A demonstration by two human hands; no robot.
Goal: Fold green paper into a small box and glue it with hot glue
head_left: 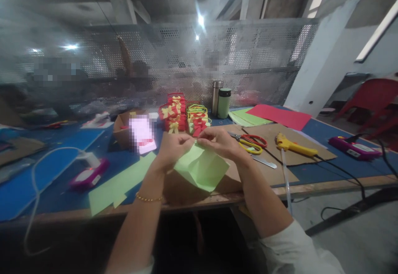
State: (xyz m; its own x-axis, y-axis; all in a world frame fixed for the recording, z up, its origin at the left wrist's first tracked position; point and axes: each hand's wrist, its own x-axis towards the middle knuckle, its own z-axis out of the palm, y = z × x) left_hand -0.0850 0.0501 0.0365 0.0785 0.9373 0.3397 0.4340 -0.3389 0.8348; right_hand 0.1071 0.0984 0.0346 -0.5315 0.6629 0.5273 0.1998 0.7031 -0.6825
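Observation:
A folded piece of light green paper (202, 168) is held up over brown cardboard near the table's front edge. My left hand (175, 149) pinches its far edge from the left. From the right, my right hand (220, 141) grips the same edge, its fingertips close to those of the left. The paper's creased panels open toward me like a shallow box or pouch. To the right of my right hand lie scissors (253, 143) with red and yellow handles and a flat metal blade (264, 161).
A yellow glue gun (295, 146) with a cord lies on cardboard at right. Red and green bow-trimmed paper boxes (174, 114) stand behind my hands, near a green flask (224, 104). Green paper strips (124, 180), a lit phone (142, 133) and a purple power strip (90, 174) are left.

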